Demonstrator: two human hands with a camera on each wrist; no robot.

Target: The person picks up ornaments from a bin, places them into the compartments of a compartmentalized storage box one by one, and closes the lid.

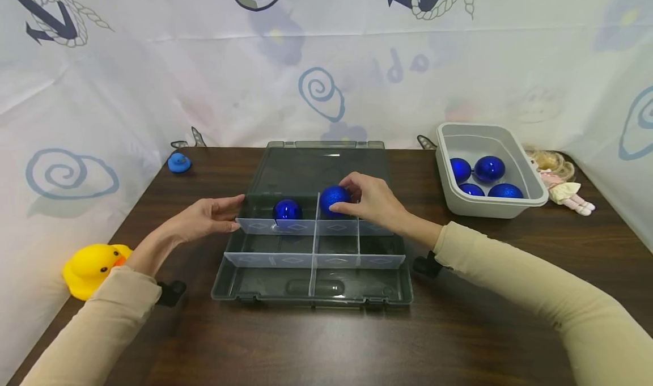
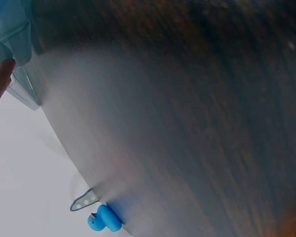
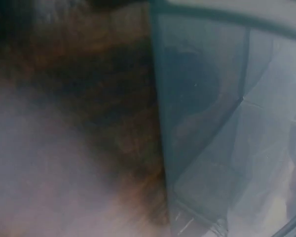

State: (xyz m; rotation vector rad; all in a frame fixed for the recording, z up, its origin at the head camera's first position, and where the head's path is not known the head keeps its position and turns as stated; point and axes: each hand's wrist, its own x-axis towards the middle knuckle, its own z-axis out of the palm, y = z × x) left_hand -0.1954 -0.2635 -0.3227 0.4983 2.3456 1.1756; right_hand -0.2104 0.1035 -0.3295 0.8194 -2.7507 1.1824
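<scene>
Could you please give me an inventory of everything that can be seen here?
Table: one, dark brown, foreground
Cloth: one, white with prints, around the table
Divided box: one, translucent dark grey, mid-table, lid open
Bin: one, light grey, back right
Balls in the bin: four, blue
Ball in the box: one, blue, back left compartment
Held ball: one, blue, at the back middle compartment
Doll: one, blond, pink and white clothes, right of bin
Yellow duck: one, yellow, left table edge
Blue duck: one, blue, back left corner
Wrist devices: two, black, at the wrists
Sleeves: two, beige, forearms
Left hand: one, at the box's left side
Right hand: one, gripping the held ball
</scene>
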